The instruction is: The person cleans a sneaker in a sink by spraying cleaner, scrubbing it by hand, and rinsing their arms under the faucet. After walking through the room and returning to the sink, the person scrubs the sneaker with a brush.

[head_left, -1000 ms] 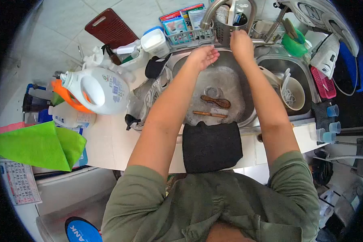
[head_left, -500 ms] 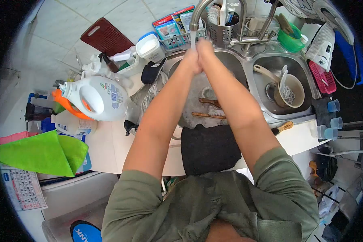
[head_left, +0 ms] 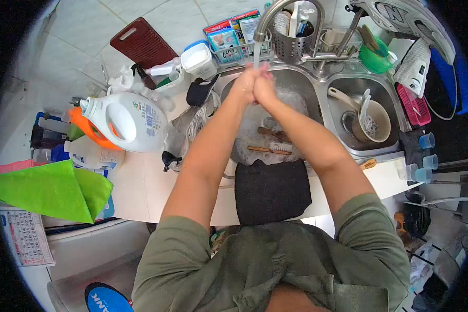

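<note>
My left hand (head_left: 244,83) and my right hand (head_left: 264,87) are pressed together under the running tap (head_left: 262,32), over the left sink basin (head_left: 317,99). Their fingers overlap and are smeared by motion, so I cannot make out whether they are open or closed. No object shows between them. Below them, a wooden-backed brush (head_left: 273,132) and a thin brush with white bristles (head_left: 280,148) lie in soapy water. A folded black cloth (head_left: 272,192) hangs over the counter's front edge.
The right basin (head_left: 348,86) holds a light pan (head_left: 384,122). A detergent jug (head_left: 132,122), a green cloth (head_left: 57,190) and a brown washboard (head_left: 143,44) are at left. Blue cups (head_left: 427,140) stand at right, near a brush handle (head_left: 368,164). A utensil holder (head_left: 292,48) is behind the tap.
My right hand has come down from beside the utensil holder and met my left hand. Water now runs from the tap. Since half a second ago, both hands have stayed together under the stream.
</note>
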`<state>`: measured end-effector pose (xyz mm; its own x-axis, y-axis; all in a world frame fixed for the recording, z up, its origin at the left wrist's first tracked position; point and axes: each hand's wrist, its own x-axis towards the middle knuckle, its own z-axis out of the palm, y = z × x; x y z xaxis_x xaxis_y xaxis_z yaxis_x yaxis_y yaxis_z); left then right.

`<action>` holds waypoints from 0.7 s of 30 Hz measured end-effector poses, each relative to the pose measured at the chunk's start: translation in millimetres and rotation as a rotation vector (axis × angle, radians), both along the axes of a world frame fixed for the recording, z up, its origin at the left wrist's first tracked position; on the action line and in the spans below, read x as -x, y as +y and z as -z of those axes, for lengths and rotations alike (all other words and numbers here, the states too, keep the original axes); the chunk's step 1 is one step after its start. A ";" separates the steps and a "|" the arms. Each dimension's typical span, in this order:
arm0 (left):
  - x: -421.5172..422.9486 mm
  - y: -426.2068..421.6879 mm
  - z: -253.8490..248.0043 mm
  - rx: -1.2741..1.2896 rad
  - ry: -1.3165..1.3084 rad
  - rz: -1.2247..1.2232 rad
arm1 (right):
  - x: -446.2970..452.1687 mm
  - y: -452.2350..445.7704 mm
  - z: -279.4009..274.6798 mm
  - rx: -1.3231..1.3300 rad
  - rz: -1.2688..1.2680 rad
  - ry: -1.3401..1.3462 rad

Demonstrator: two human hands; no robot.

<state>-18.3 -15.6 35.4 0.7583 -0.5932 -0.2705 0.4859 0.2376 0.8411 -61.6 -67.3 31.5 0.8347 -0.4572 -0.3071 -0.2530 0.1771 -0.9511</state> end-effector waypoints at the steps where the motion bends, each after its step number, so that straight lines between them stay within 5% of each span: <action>1: -8.8 -2.1 7.0 0.008 -0.004 -0.136 | -4.6 -9.2 11.4 0.007 0.000 -0.003; 3: -18.6 -2.6 15.6 0.028 -0.040 -0.193 | -16.1 -22.3 33.3 1.093 -0.316 -0.222; 4: -17.3 -9.3 17.0 0.068 -0.040 -0.478 | -7.5 -27.2 6.5 1.310 -0.433 -0.188; 5: -16.3 -12.7 18.3 0.109 -0.039 -0.762 | -11.5 -24.3 3.4 1.310 -0.434 -0.194; 7: -11.1 -15.7 29.1 0.076 -0.102 -0.809 | -33.8 -26.1 7.0 1.711 -0.389 -0.195; 9: 1.2 -26.1 35.9 0.111 -0.055 -0.721 | -63.1 -26.0 16.8 1.483 -0.319 -0.268; 11: 45.5 -22.3 -11.8 0.133 0.174 -0.416 | -85.3 -22.4 17.5 1.886 -0.543 -0.151; 13: 73.8 -17.4 -41.4 0.163 0.349 -0.224 | -71.9 -17.7 -25.9 1.712 -0.677 -0.047; 16: 112.5 -14.2 -78.0 0.179 0.451 -0.235 | -89.9 -30.4 -8.0 1.099 -0.224 0.037; 17: 99.1 -12.5 -66.0 0.179 0.454 -0.239 | -98.6 -25.6 0.5 1.098 -0.229 0.039; 19: 51.3 -13.7 -28.4 0.220 0.344 -0.192 | -105.5 -13.0 17.9 -0.383 -0.067 0.108; 21: 28.7 -15.0 -30.2 0.401 0.378 -0.459 | -93.8 -10.0 26.6 -0.508 -0.119 0.002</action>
<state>-46.9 -30.6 65.5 0.8524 -0.3457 -0.3924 0.5039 0.7434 0.4398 32.3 -77.3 4.9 0.8709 -0.1522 -0.4673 -0.3010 0.5863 -0.7520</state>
